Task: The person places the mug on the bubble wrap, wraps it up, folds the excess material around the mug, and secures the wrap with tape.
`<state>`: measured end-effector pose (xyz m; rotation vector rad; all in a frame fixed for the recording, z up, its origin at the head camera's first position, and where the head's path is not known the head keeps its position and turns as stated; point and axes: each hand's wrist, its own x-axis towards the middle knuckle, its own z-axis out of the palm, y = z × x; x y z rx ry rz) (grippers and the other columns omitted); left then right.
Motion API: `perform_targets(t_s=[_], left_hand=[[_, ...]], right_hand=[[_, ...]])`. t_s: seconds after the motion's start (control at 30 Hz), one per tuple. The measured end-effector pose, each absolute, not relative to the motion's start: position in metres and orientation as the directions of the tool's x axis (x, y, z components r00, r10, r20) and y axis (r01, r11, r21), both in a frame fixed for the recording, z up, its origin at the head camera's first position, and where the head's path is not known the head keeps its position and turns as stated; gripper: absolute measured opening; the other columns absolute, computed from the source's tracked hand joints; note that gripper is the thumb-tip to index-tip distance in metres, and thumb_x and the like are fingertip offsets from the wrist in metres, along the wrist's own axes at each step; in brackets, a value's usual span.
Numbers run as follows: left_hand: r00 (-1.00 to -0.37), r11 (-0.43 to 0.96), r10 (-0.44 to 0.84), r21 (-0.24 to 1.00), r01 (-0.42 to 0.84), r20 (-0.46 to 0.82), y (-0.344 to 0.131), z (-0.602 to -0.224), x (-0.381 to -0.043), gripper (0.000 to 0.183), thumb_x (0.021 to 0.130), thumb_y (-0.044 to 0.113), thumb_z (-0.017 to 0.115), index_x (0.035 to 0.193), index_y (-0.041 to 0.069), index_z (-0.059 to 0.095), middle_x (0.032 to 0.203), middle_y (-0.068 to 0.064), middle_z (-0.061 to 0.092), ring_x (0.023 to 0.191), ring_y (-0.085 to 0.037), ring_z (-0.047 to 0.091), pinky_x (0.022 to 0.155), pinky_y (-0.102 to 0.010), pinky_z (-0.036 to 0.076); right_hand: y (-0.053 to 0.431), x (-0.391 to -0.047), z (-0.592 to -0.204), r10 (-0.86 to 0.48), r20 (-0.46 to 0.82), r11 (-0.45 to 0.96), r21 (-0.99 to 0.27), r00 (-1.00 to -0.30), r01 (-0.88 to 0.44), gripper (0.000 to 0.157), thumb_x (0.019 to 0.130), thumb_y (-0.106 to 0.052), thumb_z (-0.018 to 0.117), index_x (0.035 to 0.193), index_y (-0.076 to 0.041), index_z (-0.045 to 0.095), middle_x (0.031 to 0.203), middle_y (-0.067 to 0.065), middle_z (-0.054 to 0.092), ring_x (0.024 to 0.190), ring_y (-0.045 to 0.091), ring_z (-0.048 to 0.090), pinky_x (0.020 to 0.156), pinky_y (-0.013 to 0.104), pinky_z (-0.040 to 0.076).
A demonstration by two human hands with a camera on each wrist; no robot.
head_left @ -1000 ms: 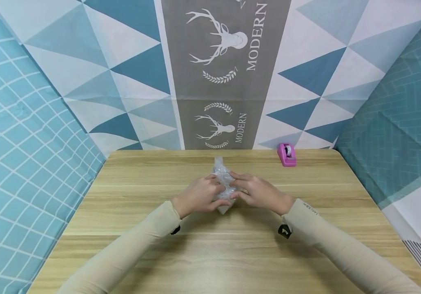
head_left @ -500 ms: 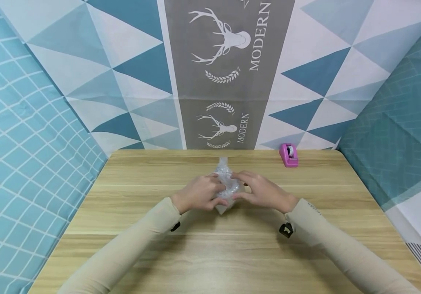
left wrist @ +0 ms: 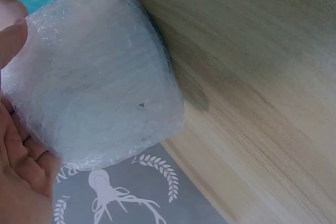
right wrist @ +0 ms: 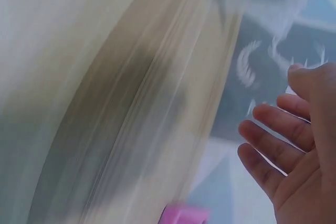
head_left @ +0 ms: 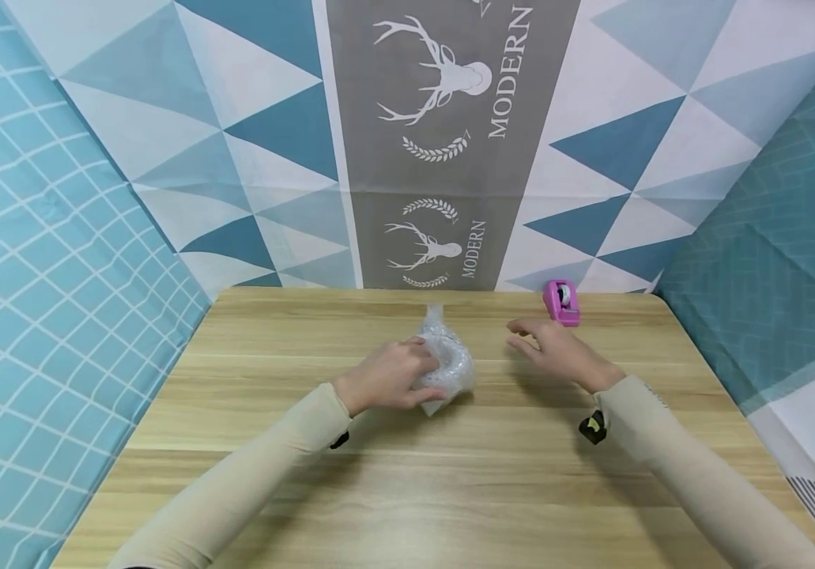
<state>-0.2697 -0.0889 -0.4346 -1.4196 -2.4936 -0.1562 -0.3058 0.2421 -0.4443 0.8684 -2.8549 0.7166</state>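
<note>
A bundle in clear bubble wrap sits near the middle of the wooden table; what it contains is hidden by the wrap. My left hand grips its left side. In the left wrist view the thumb is on one edge of the bundle and the curled fingers are at the other. My right hand is away from the bundle, over the table just in front of a pink tape dispenser. Its fingers are spread and relaxed, with nothing in them, as the right wrist view shows.
The wooden table ends at a patterned wall covering behind the bundle. A narrow tail of wrap sticks out from the bundle toward that back edge. Blue grid cloth hangs on the left, teal cloth on the right.
My right hand has let go of the bundle and moved right, toward the tape dispenser. The left hand has kept its hold, and more of the bundle's right side now shows.
</note>
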Motion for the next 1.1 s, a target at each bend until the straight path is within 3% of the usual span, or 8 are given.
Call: perform_targets(t_s=[0.23,0.37,0.7,0.83,1.1], left_hand=[[-0.507,0.535,0.814,-0.025,0.845,0.284,-0.091,-0.435,-0.269,0.041,0.095,0.055,0.066,0.08,0.017,0.062,0.066,0.008,0.053,0.109,-0.027,0.071,0.104,-0.042,0.056],[-0.517,0.542,0.81,-0.014,0.841,0.276,-0.091,-0.436,-0.268,0.04,0.095,0.054,0.066,0.077,0.018,0.059,0.064,0.008,0.049,0.107,-0.026,0.071,0.107,-0.042,0.054],[-0.53,0.555,0.799,-0.01,0.832,0.283,-0.089,-0.438,-0.268,0.041,0.094,0.052,0.067,0.074,0.019,0.056,0.063,0.008,0.048,0.099,-0.022,0.074,0.111,-0.04,0.052],[-0.543,0.564,0.794,0.001,0.826,0.273,-0.088,-0.438,-0.268,0.04,0.094,0.053,0.066,0.075,0.019,0.058,0.065,0.007,0.051,0.105,-0.024,0.073,0.11,-0.04,0.052],[-0.527,0.553,0.798,-0.009,0.833,0.292,-0.087,-0.437,-0.266,0.041,0.095,0.053,0.066,0.074,0.019,0.056,0.064,0.009,0.047,0.091,-0.019,0.073,0.114,-0.039,0.049]], right_hand=[[0.287,-0.325,-0.452,-0.402,0.177,0.799,-0.412,-0.898,-0.439,0.033,0.104,-0.014,0.06,0.125,0.012,0.063,0.117,0.03,0.07,0.105,0.042,0.07,0.089,0.057,0.06],[0.305,-0.333,-0.45,-0.334,0.133,0.823,-0.441,-0.933,-0.358,0.032,0.104,-0.011,0.057,0.125,0.013,0.062,0.115,0.033,0.068,0.103,0.044,0.069,0.086,0.057,0.061],[0.321,-0.348,-0.444,-0.235,0.055,0.846,-0.48,-0.97,-0.232,0.038,0.103,-0.008,0.053,0.13,0.019,0.054,0.121,0.039,0.063,0.107,0.048,0.065,0.089,0.057,0.059],[0.326,-0.354,-0.446,-0.165,0.056,0.851,-0.496,-0.985,-0.171,0.039,0.103,-0.009,0.051,0.129,0.02,0.055,0.12,0.039,0.063,0.105,0.046,0.065,0.087,0.054,0.06],[0.331,-0.365,-0.451,-0.048,0.068,0.849,-0.523,-0.997,-0.076,0.037,0.103,-0.016,0.053,0.119,0.016,0.064,0.113,0.035,0.067,0.096,0.038,0.063,0.077,0.042,0.057]])
